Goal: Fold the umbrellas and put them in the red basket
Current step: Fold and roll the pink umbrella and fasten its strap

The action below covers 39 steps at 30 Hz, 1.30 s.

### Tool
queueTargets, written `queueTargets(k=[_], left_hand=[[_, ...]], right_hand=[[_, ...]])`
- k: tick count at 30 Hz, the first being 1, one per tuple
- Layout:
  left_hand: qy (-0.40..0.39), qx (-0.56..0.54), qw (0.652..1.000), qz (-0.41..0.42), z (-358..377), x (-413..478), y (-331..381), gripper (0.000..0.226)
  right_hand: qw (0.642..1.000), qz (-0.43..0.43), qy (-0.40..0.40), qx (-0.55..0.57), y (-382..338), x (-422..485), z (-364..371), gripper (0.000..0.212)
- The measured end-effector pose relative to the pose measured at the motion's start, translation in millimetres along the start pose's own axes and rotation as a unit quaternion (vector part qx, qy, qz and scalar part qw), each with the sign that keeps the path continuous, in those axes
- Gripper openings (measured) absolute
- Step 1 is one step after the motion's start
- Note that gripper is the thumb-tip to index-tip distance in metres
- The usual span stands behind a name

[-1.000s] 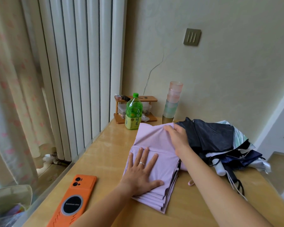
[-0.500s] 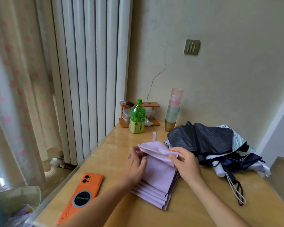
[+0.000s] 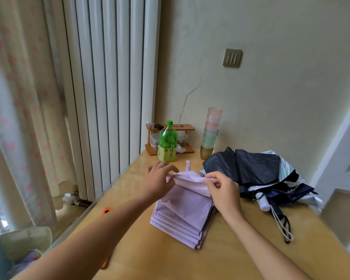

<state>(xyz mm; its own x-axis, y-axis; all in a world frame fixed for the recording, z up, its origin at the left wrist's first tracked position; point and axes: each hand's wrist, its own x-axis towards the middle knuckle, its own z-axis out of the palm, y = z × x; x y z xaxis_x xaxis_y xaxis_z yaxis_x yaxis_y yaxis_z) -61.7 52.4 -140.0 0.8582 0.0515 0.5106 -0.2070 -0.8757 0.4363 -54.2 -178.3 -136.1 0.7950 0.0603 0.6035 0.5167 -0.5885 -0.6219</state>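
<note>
On the desk (image 3: 240,257), a pile of dark umbrellas (image 3: 251,168) lies just right of the pleated lilac umbrella (image 3: 186,211), whose raised far edge the left hand (image 3: 160,178) and right hand (image 3: 223,190) each pinch between curled fingers (image 3: 215,176) and thumb.

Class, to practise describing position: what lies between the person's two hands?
In the head view, the bunched top edge of the lilac umbrella spans from the left hand to the right hand; both pinch it. Its strap tab sticks up behind.

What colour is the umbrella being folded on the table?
The umbrella is plain pale lilac with no pattern; the head view shows it clearly.
</note>
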Motion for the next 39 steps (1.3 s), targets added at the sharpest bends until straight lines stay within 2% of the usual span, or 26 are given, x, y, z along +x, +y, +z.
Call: queueTargets(k=[2,4,9,11,19,21,24,27,32,35,39], left_hand=[[0.024,0.066,0.997,0.043,-7,5,-4,0.016],[0.039,0.108,0.991,0.074,-12,9,-8,0.012],[0.066,0.140,0.981,0.115,-17,12,-14,0.012],[0.061,0.162,0.975,0.137,-17,12,-16,0.010],[0.067,0.122,0.984,0.113,-22,10,-15,0.008],[0.061,0.128,0.982,0.123,-23,11,-12,0.007],[0.056,0.123,0.982,0.131,-23,11,-13,0.010],[0.050,0.056,0.994,0.080,-20,9,-19,0.020],[0.001,-0.104,0.989,-0.101,-19,10,-18,0.013],[-0.041,-0.117,0.986,-0.115,-14,7,-21,0.022],[-0.033,-0.170,0.977,-0.122,-9,6,-24,0.025]], right_hand=[[1.000,-0.014,-0.011,-0.024,-1,0,-1,0.013],[0.998,-0.029,-0.020,-0.057,1,1,-1,0.018],[0.991,-0.047,0.020,-0.122,2,2,-5,0.004],[0.989,-0.066,0.020,-0.132,2,3,-7,0.006],[0.990,-0.117,-0.017,-0.076,5,-4,-8,0.013],[0.989,-0.118,-0.023,-0.087,4,-7,-6,0.017],[0.986,-0.125,-0.004,-0.114,5,-6,-3,0.011],[0.985,-0.136,0.006,-0.106,7,-2,-3,0.009],[0.986,-0.134,0.010,-0.095,9,3,-3,0.009],[0.987,-0.129,0.014,-0.092,8,4,-2,0.010],[0.988,-0.126,0.014,-0.087,5,1,-1,0.012]])
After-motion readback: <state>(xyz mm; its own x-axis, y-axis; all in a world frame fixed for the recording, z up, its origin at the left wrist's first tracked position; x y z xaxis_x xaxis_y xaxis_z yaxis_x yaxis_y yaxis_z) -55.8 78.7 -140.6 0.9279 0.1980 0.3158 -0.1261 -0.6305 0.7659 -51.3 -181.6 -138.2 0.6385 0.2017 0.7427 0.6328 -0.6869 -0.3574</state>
